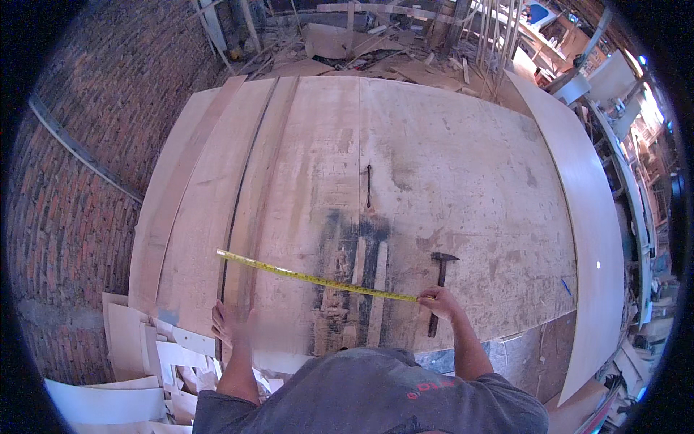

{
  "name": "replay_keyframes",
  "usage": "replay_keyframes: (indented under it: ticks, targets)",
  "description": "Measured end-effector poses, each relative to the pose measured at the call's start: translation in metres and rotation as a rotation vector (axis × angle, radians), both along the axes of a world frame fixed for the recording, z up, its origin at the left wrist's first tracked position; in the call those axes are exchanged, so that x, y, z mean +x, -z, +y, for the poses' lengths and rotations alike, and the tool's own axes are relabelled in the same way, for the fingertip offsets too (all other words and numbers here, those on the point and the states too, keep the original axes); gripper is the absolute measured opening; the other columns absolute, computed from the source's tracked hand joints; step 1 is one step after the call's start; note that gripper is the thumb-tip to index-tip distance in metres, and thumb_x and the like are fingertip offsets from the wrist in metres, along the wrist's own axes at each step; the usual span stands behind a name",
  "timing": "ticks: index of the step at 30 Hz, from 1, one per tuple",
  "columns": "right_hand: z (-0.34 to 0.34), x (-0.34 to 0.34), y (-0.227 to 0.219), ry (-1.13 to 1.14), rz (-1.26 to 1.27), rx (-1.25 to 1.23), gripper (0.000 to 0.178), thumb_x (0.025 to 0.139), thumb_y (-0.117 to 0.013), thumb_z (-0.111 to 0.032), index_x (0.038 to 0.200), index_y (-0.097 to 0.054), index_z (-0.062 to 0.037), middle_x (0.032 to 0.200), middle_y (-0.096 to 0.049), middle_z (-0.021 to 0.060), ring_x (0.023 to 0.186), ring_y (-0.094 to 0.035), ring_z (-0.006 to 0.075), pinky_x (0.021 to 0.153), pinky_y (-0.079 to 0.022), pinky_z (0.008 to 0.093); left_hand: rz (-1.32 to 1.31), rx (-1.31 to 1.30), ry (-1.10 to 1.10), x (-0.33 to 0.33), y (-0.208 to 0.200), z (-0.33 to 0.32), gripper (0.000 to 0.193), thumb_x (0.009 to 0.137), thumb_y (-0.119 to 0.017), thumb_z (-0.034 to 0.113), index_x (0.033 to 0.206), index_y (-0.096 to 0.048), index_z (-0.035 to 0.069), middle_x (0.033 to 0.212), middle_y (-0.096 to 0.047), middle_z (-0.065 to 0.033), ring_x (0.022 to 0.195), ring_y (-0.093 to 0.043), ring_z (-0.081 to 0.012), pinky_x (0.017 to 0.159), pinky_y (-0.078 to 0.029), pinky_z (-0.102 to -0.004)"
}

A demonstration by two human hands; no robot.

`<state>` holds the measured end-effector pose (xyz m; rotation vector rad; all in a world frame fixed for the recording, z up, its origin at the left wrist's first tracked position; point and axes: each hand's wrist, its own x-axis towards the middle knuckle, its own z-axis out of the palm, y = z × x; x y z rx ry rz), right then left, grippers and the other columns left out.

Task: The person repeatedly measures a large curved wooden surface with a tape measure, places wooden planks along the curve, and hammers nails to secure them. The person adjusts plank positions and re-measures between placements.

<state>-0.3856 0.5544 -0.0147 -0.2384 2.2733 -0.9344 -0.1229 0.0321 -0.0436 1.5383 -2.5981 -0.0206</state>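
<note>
A yellow tape measure (311, 278) stretches across the large wooden work table (463, 188). Its free end lies over the long wooden strips (253, 210) on the left. Pinched at the tape's right end, my right hand (439, 302) is closed; the tape's case is not visible. My left hand (230, 329) rests at the near end of the strips, its thumb and fingers apart, partly blurred. Just beside my right hand lies a hammer (440, 278) with a dark handle. A thin dark rod-like tool (369, 186) lies farther up the table.
A brick wall (101, 173) runs along the left. A pale sheet panel (578, 210) borders the table's right side, near a small blue pen-like object (566, 287). Board offcuts (134, 340) are piled at the lower left, and scrap wood (340, 43) lies beyond the far edge.
</note>
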Motion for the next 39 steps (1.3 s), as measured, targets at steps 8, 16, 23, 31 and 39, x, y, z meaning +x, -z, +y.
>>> replay_keyframes:
  ticks: [8,16,23,31,39]
  targets:
    - [0.002,0.0,0.008,-0.016,0.027,0.046,0.023,0.082,-0.075,-0.022,0.099,-0.075,-0.0061,0.092,-0.071,0.0133,0.088,-0.068,0.0238,0.079,-0.051,0.0346,0.035,0.045,0.011,-0.003,-0.007,0.001,0.112,0.06,-0.081,0.057,0.151,-0.03,0.015,0.15,-0.036,-0.0133,0.139,-0.034,-0.0299,0.11,-0.028,-0.0539]
    - [-0.003,0.0,-0.002,0.007,-0.008,0.096,0.024,0.082,-0.076,-0.025,0.099,-0.075,-0.0077,0.093,-0.07,0.013,0.09,-0.068,0.0246,0.08,-0.051,0.0343,0.006,-0.027,0.008,0.003,0.011,-0.006,0.114,0.058,-0.082,0.059,0.151,-0.028,0.021,0.148,-0.038,-0.006,0.136,-0.036,-0.0253,0.105,-0.032,-0.0499]
    - [-0.004,0.0,-0.004,-0.008,-0.004,0.094,0.024,0.081,-0.075,-0.026,0.098,-0.076,-0.0093,0.094,-0.07,0.0124,0.09,-0.068,0.026,0.08,-0.052,0.0349,-0.014,-0.033,0.01,0.003,0.009,-0.006,0.113,0.059,-0.082,0.058,0.151,-0.028,0.02,0.147,-0.039,-0.0061,0.137,-0.036,-0.0246,0.105,-0.033,-0.0491]
    - [0.0,-0.001,0.003,-0.016,0.006,0.071,0.025,0.081,-0.075,-0.026,0.098,-0.076,-0.0091,0.093,-0.07,0.0131,0.089,-0.068,0.0263,0.078,-0.052,0.0348,-0.041,-0.035,0.01,0.001,0.008,-0.006,0.109,0.062,-0.082,0.05,0.151,-0.028,0.019,0.146,-0.039,-0.0056,0.136,-0.037,-0.024,0.104,-0.033,-0.0482]
    - [-0.003,-0.001,-0.003,-0.002,-0.005,0.087,0.026,0.08,-0.076,-0.028,0.099,-0.076,-0.0096,0.093,-0.07,0.0131,0.089,-0.068,0.0263,0.078,-0.052,0.0355,-0.012,-0.006,0.015,0.001,0.008,-0.006,0.113,0.061,-0.082,0.055,0.152,-0.026,0.02,0.146,-0.039,-0.0078,0.136,-0.037,-0.0259,0.104,-0.033,-0.0494]
